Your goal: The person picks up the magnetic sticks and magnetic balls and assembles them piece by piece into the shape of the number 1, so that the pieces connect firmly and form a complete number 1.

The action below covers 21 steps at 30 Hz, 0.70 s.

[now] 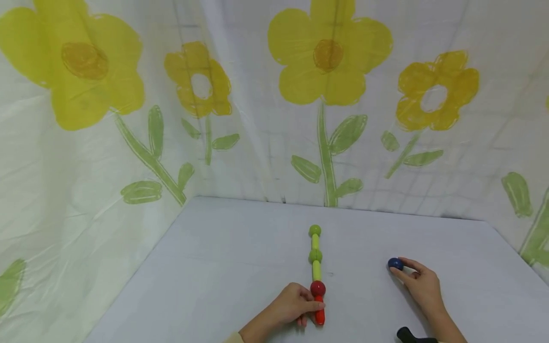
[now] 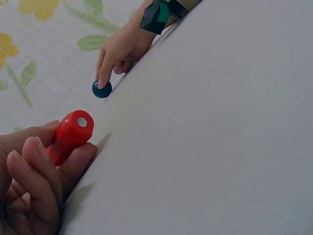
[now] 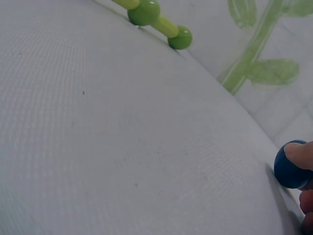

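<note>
My left hand (image 1: 291, 305) pinches a red rod (image 1: 320, 314) between thumb and fingers at the near end of a straight chain. Beyond the rod, the chain runs away from me: a red ball (image 1: 318, 288), a yellow-green rod (image 1: 316, 270), a green ball (image 1: 315, 256), another yellow-green rod (image 1: 315, 241) and a far green ball (image 1: 315, 230). In the left wrist view, the red rod's free end (image 2: 82, 122) shows a silvery round spot. Off to the right, my right hand (image 1: 422, 286) pinches a dark blue ball (image 1: 395, 264) between thumb and fingers, close over the table.
The white table (image 1: 240, 247) spreads around both hands. Behind it hangs a pale curtain (image 1: 257, 143) printed with yellow flowers. A black strap-like piece (image 1: 411, 336) sits by the right wrist at the bottom edge.
</note>
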{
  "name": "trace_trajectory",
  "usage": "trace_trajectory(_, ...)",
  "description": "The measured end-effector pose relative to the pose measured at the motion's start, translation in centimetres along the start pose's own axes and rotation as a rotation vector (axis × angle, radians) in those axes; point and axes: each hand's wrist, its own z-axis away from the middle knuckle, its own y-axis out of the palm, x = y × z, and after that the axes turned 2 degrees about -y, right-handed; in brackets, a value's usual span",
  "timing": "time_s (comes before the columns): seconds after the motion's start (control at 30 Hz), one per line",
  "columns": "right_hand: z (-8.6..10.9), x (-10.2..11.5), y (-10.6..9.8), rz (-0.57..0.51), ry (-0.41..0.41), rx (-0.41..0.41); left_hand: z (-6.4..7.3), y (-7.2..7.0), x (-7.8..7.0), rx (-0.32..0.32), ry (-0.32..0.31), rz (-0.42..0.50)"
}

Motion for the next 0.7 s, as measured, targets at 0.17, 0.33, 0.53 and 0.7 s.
trace_trajectory(0.17, 0.2, 0.1, 0.0, 0.006, -0.014, 0.004, -0.2, -0.2, -0.1, 0.002, 0.003, 0.003)
trace_trajectory(0.33, 0.3, 0.3, 0.4, 0.006, 0.017, -0.007, -0.5, -0.5, 0.1, -0.006, 0.006, 0.008)
trace_trajectory(0.53, 0.4, 0.6, 0.8, 0.009, 0.015, -0.016, -0.7, -0.9, 0.2, -0.016, 0.008, -0.004)
trace_trajectory(0.7, 0.7, 0.5, 0.5, 0.041, -0.015, -0.067, -1.1, -0.8, -0.1, -0.006, 0.015, 0.004)
